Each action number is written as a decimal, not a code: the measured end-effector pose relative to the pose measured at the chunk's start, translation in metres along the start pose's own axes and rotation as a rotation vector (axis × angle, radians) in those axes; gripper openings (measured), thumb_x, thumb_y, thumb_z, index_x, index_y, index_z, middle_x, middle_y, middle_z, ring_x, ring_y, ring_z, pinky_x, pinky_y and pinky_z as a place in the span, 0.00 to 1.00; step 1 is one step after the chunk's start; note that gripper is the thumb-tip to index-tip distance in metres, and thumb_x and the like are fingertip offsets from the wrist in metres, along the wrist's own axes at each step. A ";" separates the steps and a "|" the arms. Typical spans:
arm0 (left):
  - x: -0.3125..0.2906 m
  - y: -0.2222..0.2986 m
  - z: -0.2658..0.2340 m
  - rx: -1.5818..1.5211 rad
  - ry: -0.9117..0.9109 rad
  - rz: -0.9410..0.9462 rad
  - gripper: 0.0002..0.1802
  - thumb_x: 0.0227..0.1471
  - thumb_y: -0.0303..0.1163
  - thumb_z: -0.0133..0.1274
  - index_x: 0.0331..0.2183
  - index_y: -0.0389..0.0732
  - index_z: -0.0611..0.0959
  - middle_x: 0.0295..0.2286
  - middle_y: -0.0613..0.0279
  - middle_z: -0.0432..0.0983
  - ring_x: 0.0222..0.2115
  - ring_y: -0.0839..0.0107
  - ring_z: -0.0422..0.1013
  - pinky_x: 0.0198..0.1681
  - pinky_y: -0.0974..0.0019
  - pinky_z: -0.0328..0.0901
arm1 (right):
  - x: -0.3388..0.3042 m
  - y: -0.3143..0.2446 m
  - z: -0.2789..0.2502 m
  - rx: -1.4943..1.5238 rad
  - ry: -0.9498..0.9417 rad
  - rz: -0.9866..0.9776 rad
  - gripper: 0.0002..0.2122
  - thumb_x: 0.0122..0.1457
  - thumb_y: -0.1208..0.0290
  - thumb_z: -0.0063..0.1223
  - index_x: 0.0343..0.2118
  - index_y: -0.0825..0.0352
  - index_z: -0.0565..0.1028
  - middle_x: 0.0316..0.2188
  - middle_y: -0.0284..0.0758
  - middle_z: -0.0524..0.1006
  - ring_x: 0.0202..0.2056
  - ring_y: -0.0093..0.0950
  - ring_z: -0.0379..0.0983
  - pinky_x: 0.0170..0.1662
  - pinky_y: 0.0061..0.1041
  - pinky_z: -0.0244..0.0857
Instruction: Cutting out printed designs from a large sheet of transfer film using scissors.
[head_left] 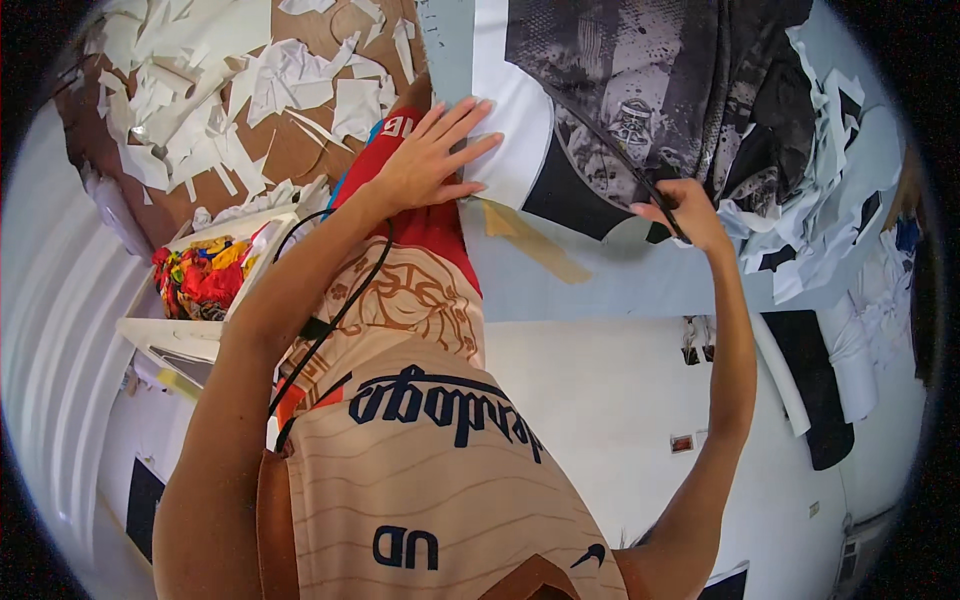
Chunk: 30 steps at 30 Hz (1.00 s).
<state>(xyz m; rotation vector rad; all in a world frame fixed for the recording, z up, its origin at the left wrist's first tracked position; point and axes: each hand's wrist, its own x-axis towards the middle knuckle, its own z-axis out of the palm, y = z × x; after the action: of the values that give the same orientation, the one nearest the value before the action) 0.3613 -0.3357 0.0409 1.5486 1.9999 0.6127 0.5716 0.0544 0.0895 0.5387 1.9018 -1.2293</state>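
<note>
My right hand is closed around a pair of dark scissors. Their long blades point up and left across a printed fabric in black and grey, with a speckled pattern and a small pale emblem. A white border runs along the fabric's left side, curving beside a plain black section. My left hand is spread, its fingertips at the outer edge of that white border. Whether the blades are apart or together is hard to make out.
The fabric lies on a pale blue-grey table with a strip of tan tape. White and black offcuts heap at its right. White scraps litter the brown floor at upper left, near a white drawer unit holding colourful cloth.
</note>
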 end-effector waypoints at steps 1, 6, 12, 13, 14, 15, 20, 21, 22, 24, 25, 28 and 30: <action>0.000 0.000 0.000 -0.001 0.006 0.003 0.42 0.55 0.52 0.62 0.67 0.53 0.68 0.70 0.51 0.52 0.70 0.49 0.51 0.69 0.43 0.49 | 0.002 -0.003 -0.004 -0.004 -0.004 -0.006 0.25 0.55 0.57 0.74 0.15 0.64 0.67 0.13 0.21 0.60 0.19 0.12 0.56 0.21 0.23 0.45; -0.001 -0.002 0.003 -0.025 0.007 -0.001 0.42 0.55 0.52 0.62 0.67 0.53 0.68 0.70 0.51 0.51 0.70 0.49 0.50 0.70 0.42 0.48 | 0.015 -0.020 -0.030 0.069 -0.094 0.034 0.24 0.55 0.59 0.74 0.16 0.64 0.68 0.14 0.21 0.61 0.19 0.13 0.56 0.22 0.22 0.46; -0.005 -0.001 -0.001 -0.030 -0.003 -0.003 0.42 0.55 0.52 0.61 0.67 0.53 0.68 0.71 0.51 0.51 0.70 0.50 0.50 0.70 0.41 0.48 | 0.026 -0.040 -0.044 0.024 -0.139 0.073 0.24 0.54 0.56 0.74 0.18 0.68 0.70 0.16 0.23 0.62 0.22 0.15 0.56 0.25 0.24 0.50; -0.004 -0.001 -0.001 -0.021 0.003 0.001 0.42 0.55 0.52 0.61 0.67 0.53 0.67 0.70 0.51 0.51 0.70 0.51 0.50 0.69 0.42 0.50 | 0.025 -0.041 -0.046 0.052 -0.142 0.100 0.26 0.53 0.52 0.74 0.20 0.71 0.72 0.17 0.24 0.62 0.23 0.17 0.56 0.26 0.26 0.52; -0.003 -0.001 0.000 -0.022 0.006 0.006 0.42 0.55 0.52 0.61 0.67 0.53 0.67 0.70 0.51 0.51 0.70 0.51 0.50 0.69 0.42 0.50 | 0.025 -0.040 -0.045 0.050 -0.137 0.103 0.26 0.53 0.52 0.74 0.20 0.71 0.72 0.17 0.24 0.62 0.23 0.17 0.56 0.26 0.26 0.52; -0.003 -0.002 -0.001 -0.026 0.005 0.007 0.42 0.55 0.52 0.61 0.67 0.52 0.68 0.70 0.51 0.51 0.70 0.51 0.50 0.69 0.41 0.50 | 0.025 -0.038 -0.041 0.005 -0.113 0.053 0.25 0.54 0.55 0.74 0.18 0.69 0.69 0.16 0.24 0.61 0.22 0.16 0.55 0.25 0.25 0.50; 0.000 -0.002 -0.012 -0.061 0.045 0.061 0.38 0.55 0.48 0.62 0.63 0.49 0.72 0.68 0.49 0.57 0.69 0.50 0.54 0.68 0.42 0.52 | 0.004 -0.056 0.007 -0.154 0.112 0.005 0.27 0.53 0.55 0.75 0.18 0.71 0.68 0.13 0.34 0.60 0.20 0.21 0.55 0.24 0.32 0.53; 0.000 -0.004 -0.017 -0.099 0.090 0.035 0.36 0.55 0.46 0.63 0.62 0.48 0.74 0.66 0.49 0.60 0.67 0.49 0.56 0.66 0.44 0.54 | -0.003 -0.056 0.028 -0.138 0.139 0.048 0.27 0.53 0.54 0.75 0.18 0.71 0.69 0.13 0.33 0.60 0.21 0.22 0.55 0.24 0.32 0.54; 0.004 -0.008 -0.022 -0.141 0.138 0.015 0.34 0.55 0.44 0.63 0.61 0.47 0.75 0.65 0.49 0.62 0.66 0.48 0.58 0.65 0.45 0.56 | -0.012 -0.053 0.052 -0.110 0.214 -0.011 0.27 0.53 0.53 0.75 0.18 0.70 0.69 0.13 0.32 0.61 0.20 0.21 0.55 0.24 0.32 0.53; 0.020 -0.031 -0.031 -0.099 0.339 -0.014 0.30 0.56 0.41 0.63 0.58 0.46 0.77 0.62 0.48 0.65 0.63 0.45 0.61 0.63 0.46 0.58 | -0.026 -0.062 0.103 0.076 0.273 -0.014 0.26 0.53 0.52 0.74 0.19 0.69 0.70 0.14 0.29 0.62 0.20 0.20 0.56 0.23 0.30 0.52; 0.029 -0.045 -0.035 -0.053 0.416 -0.036 0.29 0.56 0.41 0.62 0.57 0.45 0.78 0.62 0.48 0.65 0.63 0.45 0.61 0.63 0.45 0.58 | -0.030 -0.070 0.127 0.235 0.254 0.043 0.25 0.54 0.53 0.74 0.19 0.69 0.71 0.14 0.28 0.63 0.20 0.20 0.56 0.23 0.30 0.52; 0.080 -0.062 -0.058 0.066 0.450 0.003 0.31 0.56 0.43 0.63 0.59 0.49 0.78 0.64 0.49 0.64 0.64 0.45 0.59 0.65 0.43 0.55 | -0.035 -0.061 0.211 0.477 0.371 0.058 0.20 0.56 0.56 0.72 0.23 0.66 0.74 0.16 0.24 0.68 0.19 0.18 0.60 0.23 0.25 0.53; 0.103 -0.075 -0.062 0.174 0.397 0.056 0.35 0.56 0.51 0.62 0.63 0.54 0.75 0.66 0.54 0.61 0.68 0.47 0.54 0.69 0.39 0.50 | -0.031 -0.066 0.248 0.569 0.363 0.117 0.18 0.58 0.57 0.71 0.25 0.65 0.75 0.17 0.24 0.69 0.19 0.17 0.62 0.23 0.23 0.55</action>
<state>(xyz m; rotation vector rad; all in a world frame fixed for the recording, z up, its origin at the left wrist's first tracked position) 0.2451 -0.2557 0.0256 1.6929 2.3611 0.8427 0.6400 -0.1946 0.0974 1.2244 1.7530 -1.6862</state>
